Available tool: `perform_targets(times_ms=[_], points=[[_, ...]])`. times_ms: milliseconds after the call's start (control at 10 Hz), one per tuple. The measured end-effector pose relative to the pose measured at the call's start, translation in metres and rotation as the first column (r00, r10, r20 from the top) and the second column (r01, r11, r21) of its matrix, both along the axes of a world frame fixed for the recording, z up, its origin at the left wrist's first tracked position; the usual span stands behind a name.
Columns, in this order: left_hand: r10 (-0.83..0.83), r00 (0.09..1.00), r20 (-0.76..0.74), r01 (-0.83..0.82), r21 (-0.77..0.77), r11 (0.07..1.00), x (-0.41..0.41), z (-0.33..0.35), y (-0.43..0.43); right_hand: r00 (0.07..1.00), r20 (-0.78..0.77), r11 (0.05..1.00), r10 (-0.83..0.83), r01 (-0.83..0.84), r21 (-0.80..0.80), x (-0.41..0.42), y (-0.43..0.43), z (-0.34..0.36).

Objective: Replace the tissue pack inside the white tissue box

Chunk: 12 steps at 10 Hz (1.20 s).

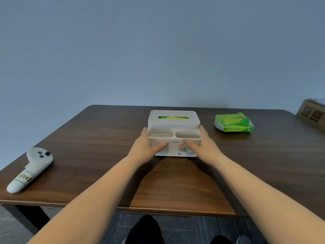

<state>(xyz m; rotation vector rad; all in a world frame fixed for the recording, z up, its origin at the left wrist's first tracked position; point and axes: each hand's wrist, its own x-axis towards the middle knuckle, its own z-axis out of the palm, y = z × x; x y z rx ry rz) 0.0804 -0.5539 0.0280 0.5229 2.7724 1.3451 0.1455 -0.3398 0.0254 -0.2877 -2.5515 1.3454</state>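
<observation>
The white tissue box [174, 120] stands in the middle of the brown table, lid on, with two open compartments at its front. Green shows through the slot in the lid, a tissue pack [173, 118] inside. My left hand [147, 147] grips the box's left front corner, thumb across the labelled front face. My right hand [204, 145] holds the right front corner the same way. A second green tissue pack [233, 122] lies on the table to the right of the box, apart from it.
A white hand controller [31, 169] with a handwritten label lies near the table's left front edge. A cardboard box [313, 113] sits at the far right edge. The wooden table [175, 187] ends close to my knees; a plain wall stands behind.
</observation>
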Motion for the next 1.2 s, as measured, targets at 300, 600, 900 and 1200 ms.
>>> perform_targets(times_ms=[300,600,900,1200], points=[[0.031,0.999,-0.015,-0.032,-0.070,0.997,-0.019,0.001,0.013,0.998,-0.061,0.994,0.003,0.004,0.112,-0.010,0.015,-0.002],[0.046,0.999,-0.019,-0.048,-0.157,0.986,-0.065,0.007,0.043,0.999,-0.033,0.976,-0.024,0.030,0.214,-0.058,0.042,0.000],[0.064,0.998,-0.019,-0.066,-0.195,0.979,-0.103,0.007,0.063,0.999,-0.023,0.982,-0.029,0.033,0.188,-0.095,0.059,-0.001],[0.050,0.998,0.048,-0.033,-0.305,0.952,-0.102,0.019,0.056,0.996,0.082,0.988,-0.041,0.028,0.154,-0.090,0.057,0.019]])
